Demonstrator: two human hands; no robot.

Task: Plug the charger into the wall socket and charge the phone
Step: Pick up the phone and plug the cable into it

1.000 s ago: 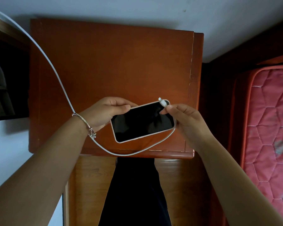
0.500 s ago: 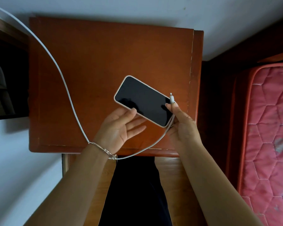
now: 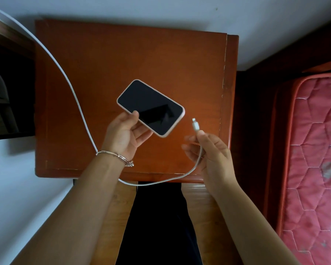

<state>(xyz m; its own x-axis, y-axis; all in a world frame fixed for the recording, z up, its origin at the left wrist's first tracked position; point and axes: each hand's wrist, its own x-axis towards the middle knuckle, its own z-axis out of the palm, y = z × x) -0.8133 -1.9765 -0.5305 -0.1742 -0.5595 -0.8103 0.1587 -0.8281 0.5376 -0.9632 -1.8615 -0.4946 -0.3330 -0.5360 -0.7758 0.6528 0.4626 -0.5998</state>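
Note:
A phone (image 3: 151, 107) with a dark screen and a pale case is held above the wooden nightstand (image 3: 122, 60). My left hand (image 3: 123, 133) grips its near long edge, thumb on the screen rim. My right hand (image 3: 211, 155) pinches the white charging cable (image 3: 73, 92) just behind its connector (image 3: 195, 124), which points up, a short gap from the phone's right end. The cable loops under my left wrist and runs off the top left corner. Plug and wall socket are out of view.
A red quilted mattress (image 3: 313, 150) lies to the right, with a dark gap between it and the nightstand. A dark shelf unit (image 3: 6, 92) stands at the left. Pale wall runs behind and left of the nightstand.
My left hand turned the phone and lifted it up and left. My right hand drew the connector away from the phone's end, down and right; a gap now separates them.

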